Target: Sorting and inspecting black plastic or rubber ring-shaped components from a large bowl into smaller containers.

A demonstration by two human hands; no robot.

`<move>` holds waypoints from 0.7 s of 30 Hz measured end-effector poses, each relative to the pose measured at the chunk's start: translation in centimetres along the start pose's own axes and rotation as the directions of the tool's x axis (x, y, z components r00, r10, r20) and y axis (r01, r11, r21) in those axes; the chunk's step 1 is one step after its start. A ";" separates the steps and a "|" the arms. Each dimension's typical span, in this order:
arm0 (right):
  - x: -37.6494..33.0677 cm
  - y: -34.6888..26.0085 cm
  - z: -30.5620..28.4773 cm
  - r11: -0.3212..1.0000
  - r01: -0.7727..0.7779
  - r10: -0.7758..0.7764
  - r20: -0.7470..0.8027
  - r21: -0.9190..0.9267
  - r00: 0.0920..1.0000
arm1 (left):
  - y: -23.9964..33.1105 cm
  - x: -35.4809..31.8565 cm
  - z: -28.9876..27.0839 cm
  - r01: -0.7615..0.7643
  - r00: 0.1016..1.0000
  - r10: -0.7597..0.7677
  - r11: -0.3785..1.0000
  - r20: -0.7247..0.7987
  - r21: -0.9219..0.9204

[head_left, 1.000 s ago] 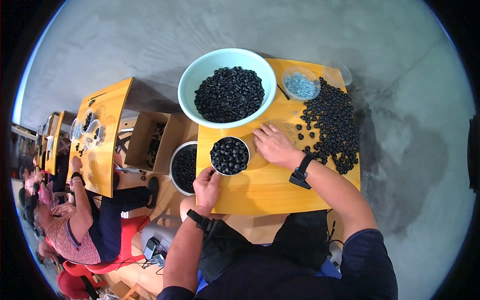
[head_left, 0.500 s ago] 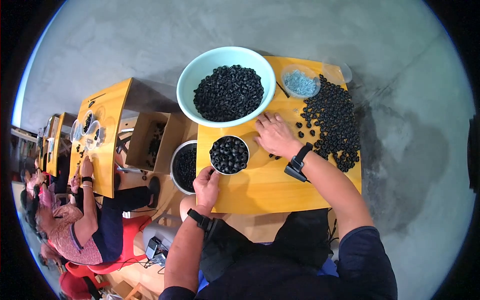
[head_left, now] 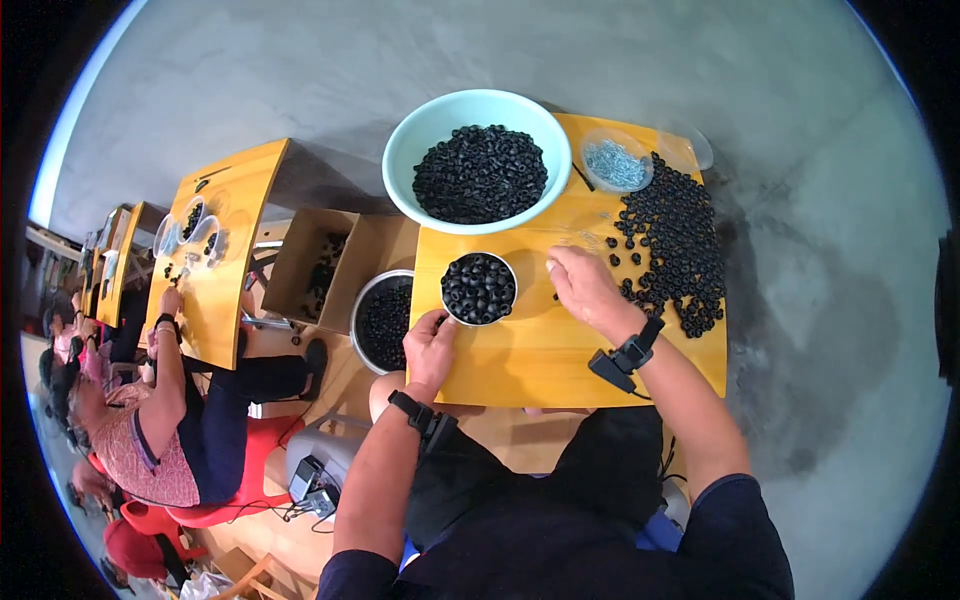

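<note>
My left hand (head_left: 428,352) is closed at the near left side of a metal cup (head_left: 459,318). Something small and black shows between its thumb and forefinger. Round black parts with holes (head_left: 478,286) fill the cup. My right hand (head_left: 590,288) is above the middle of the yellow table (head_left: 540,360), fingers curled in and pressed together; whatever they hold is hidden. Thin, shiny pins (head_left: 580,232) lie just beyond it. A spread of similar black parts (head_left: 672,240) covers the table's right side.
A pale turquoise basin (head_left: 395,165) of black parts stands at the far left. Clear tub (head_left: 617,165) with bluish pins sits behind. Beside the table are a metal bowl (head_left: 358,318) and cardboard box (head_left: 300,270). A co-worker (head_left: 150,440) sits at another table (head_left: 235,250).
My right hand has drawn back from the far part of the table, its spread fingers now curled. The left hand stays beside the cup. The whole view has shifted slightly.
</note>
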State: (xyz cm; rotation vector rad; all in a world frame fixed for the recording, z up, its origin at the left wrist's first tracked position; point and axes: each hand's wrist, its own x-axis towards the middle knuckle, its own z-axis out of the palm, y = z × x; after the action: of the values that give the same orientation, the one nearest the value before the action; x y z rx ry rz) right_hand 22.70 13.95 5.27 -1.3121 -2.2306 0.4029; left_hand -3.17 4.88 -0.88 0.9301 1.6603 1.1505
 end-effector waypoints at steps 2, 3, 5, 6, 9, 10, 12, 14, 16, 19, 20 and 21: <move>-0.2 -1.0 2.2 0.878 -0.264 0.255 0.075 0.399 0.964 | -0.4 0.0 0.0 -0.001 1.000 0.001 1.000 0.000 0.031; -0.1 -1.7 3.0 0.844 -0.295 0.277 0.108 0.448 0.955 | -0.7 0.1 -0.1 -0.006 1.000 0.007 1.000 -0.005 0.030; 0.2 -3.2 3.5 0.801 -0.388 0.323 0.216 0.455 0.921 | -1.1 0.3 -0.3 -0.059 0.998 0.059 0.997 -0.008 0.044; 0.5 -3.9 3.5 0.752 -0.484 0.370 0.322 0.448 0.872 | -1.2 0.4 -0.4 -0.109 0.994 0.110 0.992 -0.004 0.059; 0.1 -4.2 5.0 0.666 -0.518 0.386 0.347 0.536 0.855 | -0.6 0.1 -0.2 -0.050 0.999 0.049 0.998 -0.014 -0.033; 0.1 -4.7 5.1 0.572 -0.559 0.434 0.356 0.601 0.827 | -0.3 -0.1 -0.1 -0.010 1.000 0.008 0.994 -0.015 -0.106; 0.1 -5.0 5.6 0.487 -0.573 0.424 0.395 0.659 0.815 | 0.2 -0.1 -0.1 -0.003 1.000 0.001 0.993 -0.015 -0.120; -0.5 -5.7 6.0 0.413 -0.570 0.489 0.355 0.711 0.797 | -0.1 0.0 0.0 -0.022 0.997 0.010 0.988 -0.076 -0.155; -0.9 -6.3 6.4 0.358 -0.581 0.493 0.381 0.731 0.783 | 0.1 0.2 0.0 -0.010 0.996 -0.006 0.985 -0.086 -0.175; -1.9 -7.6 6.9 0.205 -0.612 0.553 0.425 0.764 0.716 | 0.4 -0.4 -0.2 0.021 0.996 -0.041 0.975 -0.085 -0.223; -2.2 -7.9 7.0 0.174 -0.587 0.567 0.407 0.790 0.716 | 0.5 -0.3 -0.1 0.030 0.996 -0.051 0.967 -0.075 -0.254; -2.3 -7.9 7.0 0.143 -0.561 0.582 0.389 0.815 0.714 | 0.6 -0.1 -0.2 0.029 0.996 -0.049 0.967 -0.071 -0.254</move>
State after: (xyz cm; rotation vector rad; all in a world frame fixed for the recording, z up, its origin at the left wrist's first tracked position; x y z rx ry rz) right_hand 13.93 8.11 2.80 -1.3627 -0.9016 1.6272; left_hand -3.27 4.89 -0.29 0.6963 1.5405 1.3489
